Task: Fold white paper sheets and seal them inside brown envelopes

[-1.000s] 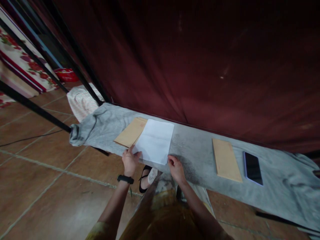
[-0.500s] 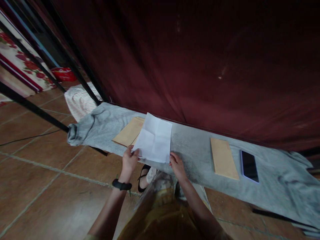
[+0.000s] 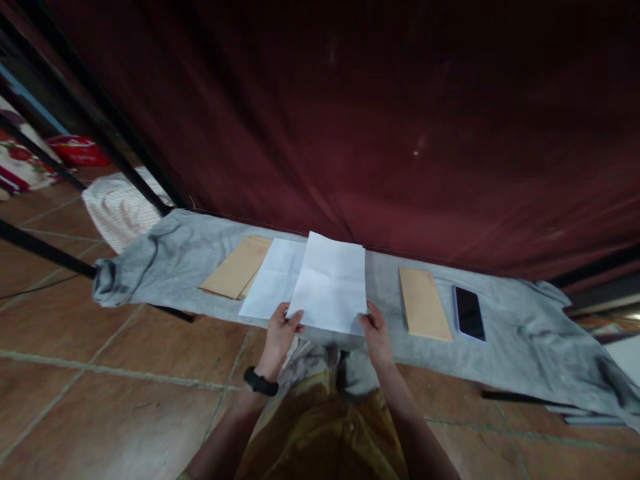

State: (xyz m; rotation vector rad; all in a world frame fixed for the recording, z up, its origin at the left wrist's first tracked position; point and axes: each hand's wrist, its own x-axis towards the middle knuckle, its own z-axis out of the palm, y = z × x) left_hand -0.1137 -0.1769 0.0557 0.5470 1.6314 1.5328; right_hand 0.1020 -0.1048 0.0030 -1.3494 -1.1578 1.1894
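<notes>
White paper (image 3: 330, 283), faintly creased, is held by its lower corners in front of me. My left hand (image 3: 281, 333) pinches the near left corner, thumb on top; a black band circles that wrist. At the near right corner, my right hand (image 3: 377, 332) pinches the same paper between thumb and fingers. Another white sheet (image 3: 273, 277) lies flat on the grey cloth, partly covered by the held paper. Just left of it rest overlapping brown envelopes (image 3: 237, 267). A single brown envelope (image 3: 425, 303) lies to the right of my right hand.
A grey cloth (image 3: 155, 257) covers the long narrow bench. Right of the single envelope lies a phone (image 3: 470, 313) with a dark screen. Behind the bench hangs a dark red curtain (image 3: 375, 147). Black metal bars (image 3: 47, 248) stand at the left, near a striped cloth (image 3: 123, 207).
The held paper has moved right relative to the bench, along with both hands. A second white sheet now shows on the cloth to its left. The view has shifted right.
</notes>
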